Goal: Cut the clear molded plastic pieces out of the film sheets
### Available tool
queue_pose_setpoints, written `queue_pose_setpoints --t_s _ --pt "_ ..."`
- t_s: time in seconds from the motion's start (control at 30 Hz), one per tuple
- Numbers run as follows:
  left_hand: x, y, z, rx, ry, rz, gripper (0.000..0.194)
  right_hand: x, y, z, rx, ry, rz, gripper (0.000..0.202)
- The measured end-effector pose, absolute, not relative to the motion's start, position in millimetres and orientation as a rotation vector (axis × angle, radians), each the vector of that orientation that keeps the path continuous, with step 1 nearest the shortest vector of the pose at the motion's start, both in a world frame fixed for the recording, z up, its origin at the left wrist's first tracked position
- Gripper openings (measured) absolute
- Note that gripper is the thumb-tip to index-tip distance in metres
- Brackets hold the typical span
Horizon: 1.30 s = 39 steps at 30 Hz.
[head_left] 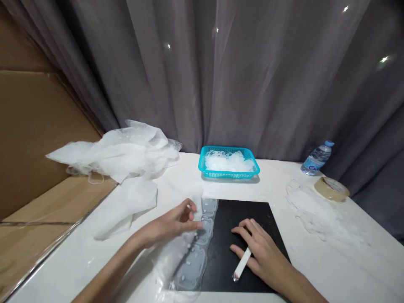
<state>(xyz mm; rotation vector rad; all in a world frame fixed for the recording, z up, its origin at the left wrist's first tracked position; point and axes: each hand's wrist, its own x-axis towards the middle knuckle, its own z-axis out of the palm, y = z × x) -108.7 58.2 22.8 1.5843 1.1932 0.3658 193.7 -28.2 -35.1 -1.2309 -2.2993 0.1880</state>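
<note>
My left hand [176, 223] is at the left edge of a black mat [240, 235], with thumb and curled fingers on a blurred, translucent white plastic film [172, 256]. Beside it, a strip of clear, moulded plastic pieces [192, 263] with small white dots lies over the mat's left part. My right hand [261, 252] rests over the right side of the mat, fingers bent. Between its thumb and palm it holds a slim white stick-like tool [243, 263] with a shiny tip pointing toward me. The tool's upper end is hidden by the hand.
A turquoise basket [232, 174] holding white, wispy plastic pieces stands behind the mat. Crumpled white film [132, 151] is heaped at left beside a cardboard box [38, 126]. At right are a water bottle [317, 159], a tape roll [331, 188] and loose clear plastic [325, 214].
</note>
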Motion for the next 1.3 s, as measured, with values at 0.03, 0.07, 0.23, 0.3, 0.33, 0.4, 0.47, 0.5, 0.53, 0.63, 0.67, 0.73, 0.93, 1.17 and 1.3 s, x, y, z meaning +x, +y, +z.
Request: queue_pose_setpoints --t_s 0.03,0.07,0.23,0.3,0.33,0.4,0.47,0.5,0.53,0.63,0.67,0.73,0.93,1.17,1.3 --pt "-103 56 18 1.606 1.159 0.385 0.048 192 -29 -35 -1.222 -2.314 0.184 0.025" --pt "-97 54 13 1.643 1.140 0.421 0.048 190 -30 -34 -1.215 -2.328 0.178 0.030" --pt "-64 44 -15 1.550 0.998 0.678 0.044 188 -29 -36 -1.219 -2.388 0.134 0.051" --pt "-51 39 -19 1.449 0.955 0.741 0.039 188 -28 -36 -1.249 -2.394 0.121 0.055" --pt "-45 36 -20 1.423 0.947 0.757 0.037 188 -28 -37 -1.264 -2.385 0.120 0.055" --pt "-36 32 -19 1.372 0.933 0.770 0.034 187 -29 -37 -1.298 -2.342 0.146 0.052" --pt "-34 31 -16 1.330 0.917 0.776 0.036 183 -32 -36 -1.323 -2.298 0.206 0.048" --pt "-36 32 -16 1.344 0.918 0.777 0.038 181 -34 -36 -1.327 -2.287 0.240 0.047" --pt "-40 33 -15 1.387 0.928 0.770 0.040 179 -36 -36 -1.328 -2.285 0.270 0.046" --pt "-57 41 -14 1.663 1.022 0.686 0.049 173 -41 -34 -1.298 -2.316 0.323 0.039" --pt "-64 44 -13 1.760 1.076 0.643 0.052 171 -41 -34 -1.284 -2.329 0.329 0.035" --pt "-78 52 -11 1.907 1.231 0.589 0.055 170 -41 -34 -1.253 -2.353 0.307 0.024" --pt "-104 80 -22 2.104 1.600 0.704 0.046 171 -36 -42 -1.200 -2.394 0.132 0.016" --pt "-80 80 -43 2.262 1.409 0.770 0.040 212 -28 -9 -1.179 -2.522 0.367 0.016" --pt "-65 77 -40 2.325 1.252 0.752 0.038 247 -30 16 -1.274 -2.481 0.681 0.020"
